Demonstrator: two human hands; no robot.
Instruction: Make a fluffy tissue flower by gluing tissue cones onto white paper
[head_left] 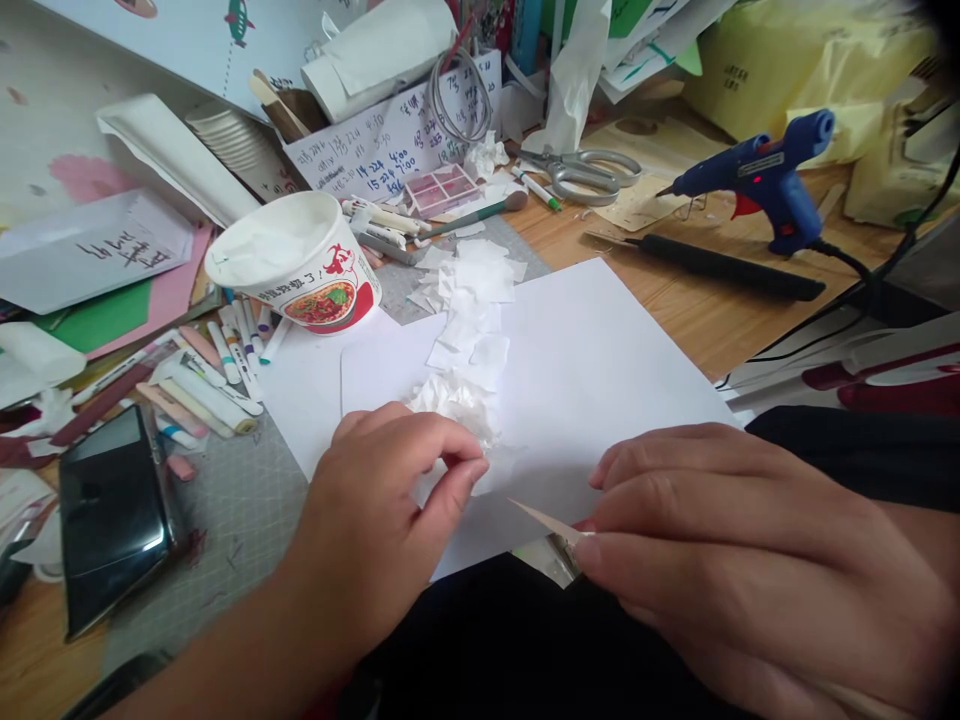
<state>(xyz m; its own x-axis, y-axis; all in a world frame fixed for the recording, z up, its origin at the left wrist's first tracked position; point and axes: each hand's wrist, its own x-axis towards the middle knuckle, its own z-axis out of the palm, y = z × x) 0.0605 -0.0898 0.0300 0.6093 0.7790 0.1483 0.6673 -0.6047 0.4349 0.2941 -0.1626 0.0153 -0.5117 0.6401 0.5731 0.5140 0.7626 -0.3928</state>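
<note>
My left hand (390, 490) is over the white paper sheet (600, 370), thumb and forefinger pinched together. Whatever may be between those fingertips is too small to make out. In my right hand (720, 530), a thin pale stick with a pointed tip (544, 518) is gripped, and the point faces left toward my left hand. Just beyond my left fingers lies a crumpled clump of white tissue (457, 402). Torn white tissue pieces (472, 285) stretch from the clump toward the back, overlapping one another on the sheet and the grey cutting mat (255, 520).
A paper bowl (300, 265) stands at back left, near scattered markers (202, 390) and a black phone (116, 510). Scissors (581, 175), a blue glue gun (765, 175) with a cord, and a black-handled tool (727, 265) occupy the back right.
</note>
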